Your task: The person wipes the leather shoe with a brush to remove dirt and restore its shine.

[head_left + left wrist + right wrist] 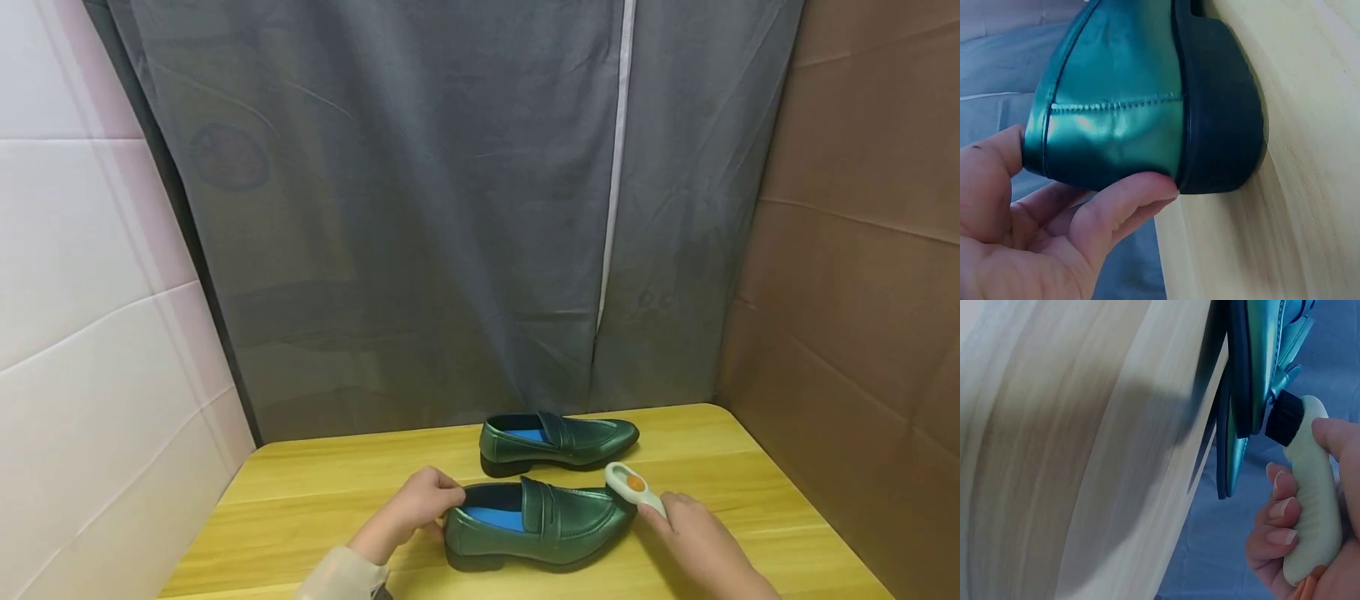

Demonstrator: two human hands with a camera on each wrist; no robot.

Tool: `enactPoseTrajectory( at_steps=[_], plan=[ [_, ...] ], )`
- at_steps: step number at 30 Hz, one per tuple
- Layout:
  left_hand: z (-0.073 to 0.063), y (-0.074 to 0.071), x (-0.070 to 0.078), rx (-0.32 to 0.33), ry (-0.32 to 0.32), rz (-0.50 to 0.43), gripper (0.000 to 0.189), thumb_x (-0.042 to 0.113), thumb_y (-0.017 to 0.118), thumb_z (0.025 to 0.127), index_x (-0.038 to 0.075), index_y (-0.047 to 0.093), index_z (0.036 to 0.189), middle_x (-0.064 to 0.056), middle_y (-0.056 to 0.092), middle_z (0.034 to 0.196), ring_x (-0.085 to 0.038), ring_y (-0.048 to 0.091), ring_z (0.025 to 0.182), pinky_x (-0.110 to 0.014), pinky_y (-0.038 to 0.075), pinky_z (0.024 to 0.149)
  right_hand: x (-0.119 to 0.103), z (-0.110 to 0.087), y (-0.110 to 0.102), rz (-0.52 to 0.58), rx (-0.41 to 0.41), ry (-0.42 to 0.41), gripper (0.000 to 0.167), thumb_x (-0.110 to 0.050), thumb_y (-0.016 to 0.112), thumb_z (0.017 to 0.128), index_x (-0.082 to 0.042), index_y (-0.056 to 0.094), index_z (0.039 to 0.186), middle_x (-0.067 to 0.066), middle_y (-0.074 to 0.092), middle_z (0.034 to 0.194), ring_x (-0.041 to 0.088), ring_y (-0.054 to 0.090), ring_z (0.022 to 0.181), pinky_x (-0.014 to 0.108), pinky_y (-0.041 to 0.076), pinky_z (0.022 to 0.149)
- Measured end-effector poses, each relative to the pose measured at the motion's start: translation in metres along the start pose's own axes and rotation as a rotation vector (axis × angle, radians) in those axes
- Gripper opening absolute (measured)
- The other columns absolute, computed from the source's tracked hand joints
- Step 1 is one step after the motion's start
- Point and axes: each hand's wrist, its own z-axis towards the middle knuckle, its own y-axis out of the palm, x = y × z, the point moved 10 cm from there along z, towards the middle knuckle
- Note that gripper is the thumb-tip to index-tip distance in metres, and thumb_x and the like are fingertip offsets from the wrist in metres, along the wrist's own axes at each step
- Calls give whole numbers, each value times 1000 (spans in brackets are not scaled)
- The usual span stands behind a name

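A shiny green loafer (570, 542) with a blue insole stands on its sole at the near side of the table, toe to the right. Its heel is gripped by my left hand (422, 504); the left wrist view shows the fingers against the stitched heel (1116, 144), above the dark sole. In my right hand (697, 537) is a pale green brush (1313, 494) with an orange part. The brush's black bristles (1285, 417) are at the loafer's toe. Behind stands a matching loafer (596, 440), toe also right, with neither hand on it.
The yellow wood-grain table (337, 467) has rounded back corners. A grey curtain (412, 250) hangs behind it, a white cloth (97, 250) on the left and a brown cloth (862, 250) on the right.
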Motion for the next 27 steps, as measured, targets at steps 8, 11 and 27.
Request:
enactPoseTrajectory(
  at_steps=[8, 11, 27],
  plan=[
    [7, -4, 1, 58, 39, -14, 24, 7, 61, 83, -1, 79, 95, 1, 62, 75, -10, 53, 64, -29, 53, 46, 0, 2, -2, 15, 17, -2, 27, -35, 62, 100, -15, 61, 83, -2, 52, 75, 15, 46, 69, 34, 43, 65],
    [10, -6, 2, 86, 49, -18, 24, 7, 61, 84, 0, 80, 97, -5, 69, 85, -12, 55, 65, -28, 51, 45, 0, 3, -2, 14, 24, 2, 28, -37, 61, 100, -14, 61, 84, -2, 52, 75, 15, 47, 70, 34, 43, 65],
    [19, -14, 7, 267, 156, 45, 25, 9, 67, 87, 0, 78, 108, -20, 75, 110, -12, 65, 71, -24, 54, 54, -4, 5, -3, 9, 23, -4, 36, -44, 57, 102, -13, 60, 86, -1, 52, 77, 15, 47, 70, 35, 42, 64]
  ],
)
